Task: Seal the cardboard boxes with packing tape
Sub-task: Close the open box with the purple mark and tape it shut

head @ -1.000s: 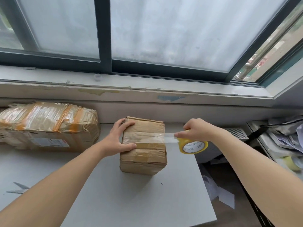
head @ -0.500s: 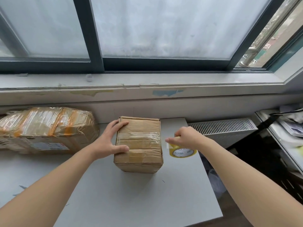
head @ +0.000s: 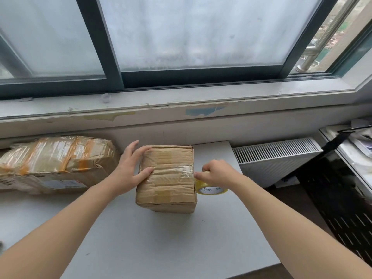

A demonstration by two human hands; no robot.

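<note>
On the grey table [head: 161, 248] our left hand [head: 128, 174] lies spread against the cardboard box [head: 167, 190], while our right hand [head: 217, 173] grips a yellow tape roll [head: 211, 190], half hidden beneath it.

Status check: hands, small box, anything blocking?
Left hand flat, steadying small box. Right hand grips tape roll at box's right edge, strip laid across top. Large taped box sits left, apart.

Open tabletop [head: 161, 248] lies nearside of the small cardboard box [head: 167, 184]. A large taped parcel [head: 56, 158] blocks the left; wall [head: 201, 131] close behind.
</note>
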